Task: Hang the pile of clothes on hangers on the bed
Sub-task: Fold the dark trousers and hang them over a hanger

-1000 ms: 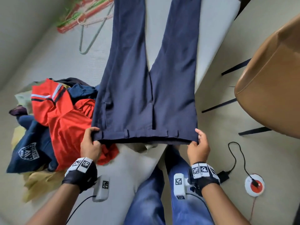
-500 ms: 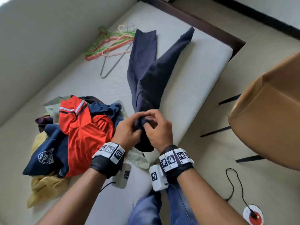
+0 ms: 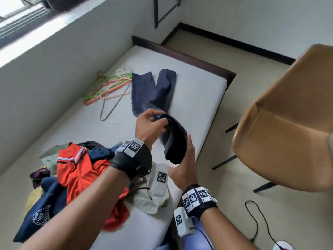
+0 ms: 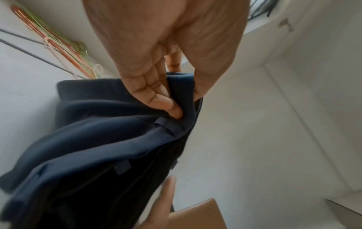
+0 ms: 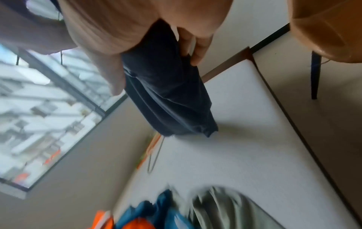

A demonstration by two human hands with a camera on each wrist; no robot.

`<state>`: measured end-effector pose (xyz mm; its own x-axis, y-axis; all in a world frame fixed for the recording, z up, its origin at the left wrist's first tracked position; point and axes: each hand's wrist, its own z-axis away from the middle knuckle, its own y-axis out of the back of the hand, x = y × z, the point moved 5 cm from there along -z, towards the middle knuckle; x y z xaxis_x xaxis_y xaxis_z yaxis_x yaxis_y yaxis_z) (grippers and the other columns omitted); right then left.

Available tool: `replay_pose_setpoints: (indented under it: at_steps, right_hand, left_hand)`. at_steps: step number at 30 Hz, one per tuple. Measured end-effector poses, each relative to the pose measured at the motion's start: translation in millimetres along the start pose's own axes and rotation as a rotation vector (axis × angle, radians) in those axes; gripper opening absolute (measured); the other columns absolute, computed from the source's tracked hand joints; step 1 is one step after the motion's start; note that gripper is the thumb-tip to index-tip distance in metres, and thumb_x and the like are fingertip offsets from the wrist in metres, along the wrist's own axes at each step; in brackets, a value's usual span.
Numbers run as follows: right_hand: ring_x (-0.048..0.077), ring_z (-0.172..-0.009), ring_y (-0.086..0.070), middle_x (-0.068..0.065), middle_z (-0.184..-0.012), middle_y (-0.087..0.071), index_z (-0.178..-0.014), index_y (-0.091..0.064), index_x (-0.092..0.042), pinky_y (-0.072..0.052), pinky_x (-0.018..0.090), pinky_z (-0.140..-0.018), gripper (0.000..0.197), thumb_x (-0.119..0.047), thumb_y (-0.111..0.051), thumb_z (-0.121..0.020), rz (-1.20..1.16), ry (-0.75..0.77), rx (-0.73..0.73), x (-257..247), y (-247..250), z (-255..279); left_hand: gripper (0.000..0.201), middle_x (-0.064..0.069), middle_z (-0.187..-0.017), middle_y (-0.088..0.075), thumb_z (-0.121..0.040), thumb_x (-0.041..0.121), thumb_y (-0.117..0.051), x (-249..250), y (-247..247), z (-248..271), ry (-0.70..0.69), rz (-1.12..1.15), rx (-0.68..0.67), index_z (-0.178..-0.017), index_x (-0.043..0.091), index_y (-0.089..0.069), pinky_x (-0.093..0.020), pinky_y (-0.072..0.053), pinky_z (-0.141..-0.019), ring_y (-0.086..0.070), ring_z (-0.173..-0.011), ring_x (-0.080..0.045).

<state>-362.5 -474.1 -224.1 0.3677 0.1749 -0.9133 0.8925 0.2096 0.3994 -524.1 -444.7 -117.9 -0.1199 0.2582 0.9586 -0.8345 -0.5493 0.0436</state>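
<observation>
Navy trousers (image 3: 163, 112) hang folded above the bed (image 3: 196, 98), waistband pinched by the left hand (image 3: 150, 123); the right hand (image 3: 185, 163) supports them, fingers straight. The legs, trailing beside the hangers (image 3: 108, 87), may snag one.

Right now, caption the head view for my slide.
Left hand grips folded navy trousers, right hand steadying them, above the bed.

The navy trousers (image 3: 155, 91) are looking like matt woven cloth, the hangers (image 3: 108, 85) glossy plastic with one of thin wire, the bed (image 3: 198, 98) matt fabric, the chair (image 3: 288, 114) smooth tan leather-like.
</observation>
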Motion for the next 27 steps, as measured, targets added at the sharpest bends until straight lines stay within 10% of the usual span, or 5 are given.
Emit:
replay_pose_setpoints:
  at_steps: [6,13,18,23,27]
  right_hand:
    - [0.010,-0.088,-0.067,-0.013,-0.091,-0.071,-0.104,-0.066,-0.030,-0.057,0.043,-0.081,0.035,-0.021,-0.079,-0.073,-0.029,0.089,0.146,-69,107,-102]
    - [0.007,-0.077,-0.057,-0.004,-0.084,-0.061,-0.095,-0.061,-0.029,-0.047,0.025,-0.077,0.042,-0.009,-0.067,-0.058,-0.089,0.281,0.037,-246,243,-213]
    - [0.015,-0.083,-0.056,0.001,-0.084,-0.059,-0.092,-0.066,-0.024,-0.046,0.025,-0.068,0.041,-0.006,-0.059,-0.056,-0.195,0.342,-0.148,-363,290,-237]
    - [0.017,-0.081,-0.064,0.004,-0.087,-0.067,-0.093,-0.072,-0.018,-0.054,0.025,-0.068,0.040,0.006,-0.053,-0.066,-0.226,0.283,-0.406,-401,304,-270]
    - [0.017,-0.091,-0.059,0.003,-0.094,-0.062,-0.105,-0.068,-0.020,-0.049,0.030,-0.074,0.038,0.001,-0.062,-0.074,0.077,0.219,-0.418,-381,296,-339]
  left_hand:
    - [0.019,-0.008,-0.071,-0.061,-0.079,-0.008,-0.070,111,-14,-10,-0.121,0.154,-0.066,-0.083,0.009,-0.063,-0.023,-0.051,-0.056,-0.059,-0.058,-0.016]
    - [0.056,-0.013,-0.100,-0.075,-0.063,0.002,-0.089,244,-14,13,-0.503,0.135,-0.205,-0.113,0.005,-0.063,-0.037,-0.058,-0.085,-0.073,-0.088,-0.024]
    - [0.037,-0.003,-0.078,-0.076,-0.070,0.015,-0.088,330,-4,34,-0.714,0.002,0.006,-0.100,0.010,-0.067,-0.032,-0.060,-0.069,-0.071,-0.068,-0.013]
    - [0.026,0.007,-0.057,-0.069,-0.076,0.048,-0.078,378,0,30,-0.790,-0.289,0.243,-0.080,0.024,-0.070,-0.024,-0.056,-0.060,-0.065,-0.053,0.000]
    - [0.026,0.006,-0.059,-0.071,-0.078,0.049,-0.074,374,-25,-51,-0.652,-0.366,0.163,-0.079,0.024,-0.068,-0.036,-0.061,-0.070,-0.071,-0.058,-0.008]
